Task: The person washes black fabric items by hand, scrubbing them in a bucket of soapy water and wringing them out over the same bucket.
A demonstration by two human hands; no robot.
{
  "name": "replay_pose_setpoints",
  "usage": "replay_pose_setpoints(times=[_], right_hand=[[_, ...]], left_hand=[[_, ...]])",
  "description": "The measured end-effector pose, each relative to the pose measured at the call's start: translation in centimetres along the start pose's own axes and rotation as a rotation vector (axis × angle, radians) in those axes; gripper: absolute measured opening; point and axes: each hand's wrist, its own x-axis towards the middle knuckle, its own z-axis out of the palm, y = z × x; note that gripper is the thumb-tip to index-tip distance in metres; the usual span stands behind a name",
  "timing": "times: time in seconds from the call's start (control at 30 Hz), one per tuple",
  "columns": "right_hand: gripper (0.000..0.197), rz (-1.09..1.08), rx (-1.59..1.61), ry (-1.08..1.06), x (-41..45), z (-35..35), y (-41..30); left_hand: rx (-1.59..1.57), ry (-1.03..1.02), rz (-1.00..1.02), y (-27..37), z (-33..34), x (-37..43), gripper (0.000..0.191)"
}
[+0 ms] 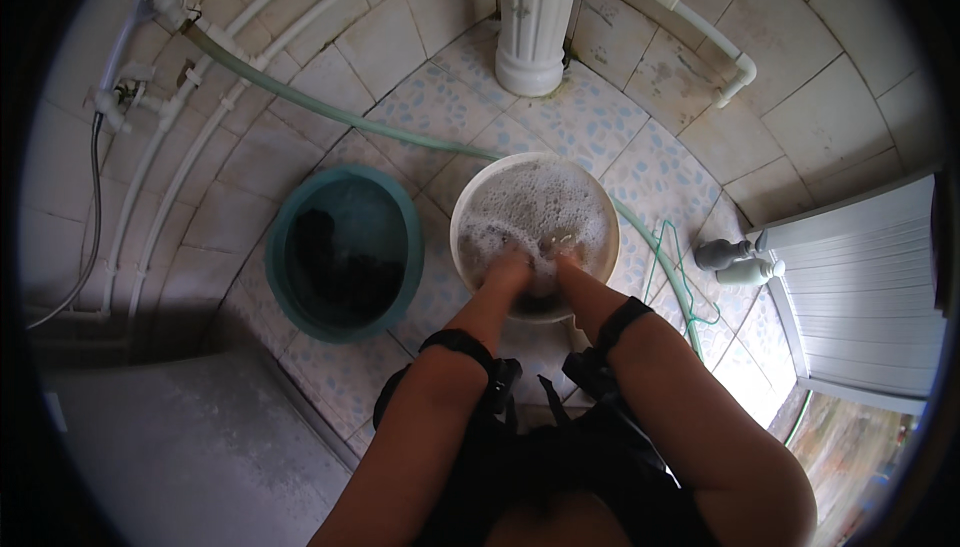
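Both of my hands reach into a round, pale basin (457,258) of soapy water on the tiled floor. White suds (540,194) cover most of its surface. My left hand (513,265) is sunk to about the wrist near the basin's front side. Close beside it, my right hand (568,255) dips into the same foam. The fingers of both hands are hidden or blurred, so whatever they hold cannot be made out. Something dark shows in the water below them. Left of the basin stands a teal tub (414,235) with dark, soaked items (360,288) in water.
A green hose (300,99) runs from the wall pipes past the basin. On the right lie a green wire hanger (660,262), a dark bottle (721,253) and a pale bottle (742,271) beside a white panel door (862,284). A fluted white column (534,21) rises behind.
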Motion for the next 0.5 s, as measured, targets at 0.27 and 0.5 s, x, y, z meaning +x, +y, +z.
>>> replay_pose_setpoints(times=[0.27,0.5], right_hand=[[0.033,-0.177,1.089,0.402,-2.0,-11.3,1.3],[0.028,-0.581,1.779,0.336,-15.7,-26.7,-2.3]], left_hand=[[-0.614,0.032,0.077,-1.5,-3.7,0.7,0.105],[-0.788,0.183,0.254,1.1,-5.7,-1.9,0.121]])
